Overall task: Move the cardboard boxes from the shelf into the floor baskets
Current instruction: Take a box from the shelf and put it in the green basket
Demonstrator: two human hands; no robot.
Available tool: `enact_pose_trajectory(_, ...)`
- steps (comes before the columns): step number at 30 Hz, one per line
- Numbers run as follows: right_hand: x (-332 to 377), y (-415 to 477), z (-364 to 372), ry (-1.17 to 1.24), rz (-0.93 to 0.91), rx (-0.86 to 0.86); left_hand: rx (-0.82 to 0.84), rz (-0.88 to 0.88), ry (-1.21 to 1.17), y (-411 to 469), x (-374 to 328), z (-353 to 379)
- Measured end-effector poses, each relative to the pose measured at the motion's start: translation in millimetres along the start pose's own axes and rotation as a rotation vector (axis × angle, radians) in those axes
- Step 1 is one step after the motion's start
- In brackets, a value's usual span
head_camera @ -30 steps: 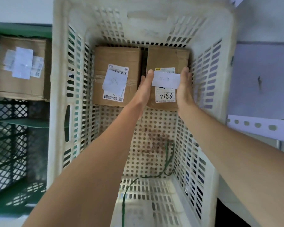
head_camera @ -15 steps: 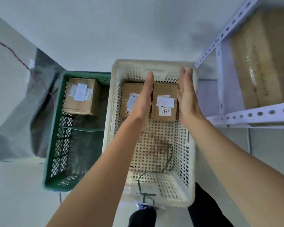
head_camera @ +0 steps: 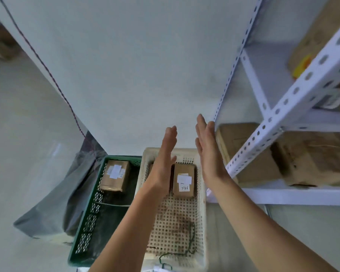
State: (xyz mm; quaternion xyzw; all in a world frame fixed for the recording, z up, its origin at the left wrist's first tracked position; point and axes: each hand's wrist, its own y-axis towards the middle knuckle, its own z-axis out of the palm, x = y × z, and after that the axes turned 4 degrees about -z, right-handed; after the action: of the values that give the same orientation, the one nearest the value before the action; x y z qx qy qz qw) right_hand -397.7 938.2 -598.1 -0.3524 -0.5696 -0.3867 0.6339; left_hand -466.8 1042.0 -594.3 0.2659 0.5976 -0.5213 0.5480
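My left hand [head_camera: 165, 161] and my right hand [head_camera: 208, 152] are raised above the white floor basket [head_camera: 202, 213], palms facing each other, flat and empty. In that basket lies a cardboard box marked 7786 [head_camera: 184, 180]; a second box beside it is mostly hidden behind my left hand. The green basket [head_camera: 86, 228] to its left holds one labelled cardboard box [head_camera: 115, 175]. On the white metal shelf [head_camera: 294, 193] at right sit more cardboard boxes: one close to my right hand [head_camera: 241, 154] and a crumpled one [head_camera: 314, 160] further right.
A grey plastic sheet [head_camera: 53, 205] lies crumpled against the wall left of the green basket. A thin red cord [head_camera: 47, 69] runs down the wall. An upper shelf level carries another box with a yellow label [head_camera: 302, 63]. A green string [head_camera: 190, 244] lies in the white basket.
Both hands let go of the box marked 7786 in the white basket and rose well above it. The view pulled up and back, bringing the shelf and its boxes into sight.
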Motion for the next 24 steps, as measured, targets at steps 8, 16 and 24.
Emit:
enact_pose_trajectory(8, 135.7, -101.8, -50.1, 0.050, -0.174, 0.111, -0.020, 0.237, -0.001, -130.9, -79.0, 94.2)
enact_pose_trajectory(16, 265.4, -183.5, -146.8, 0.070, -0.344, 0.107, 0.055, 0.412, 0.051, -229.1, -153.2, 206.8)
enact_pose_trajectory(24, 370.9, -215.9, -228.0, -0.033, -0.560, -0.023, 0.141, 0.573, 0.089, -275.7, -230.0, 294.4)
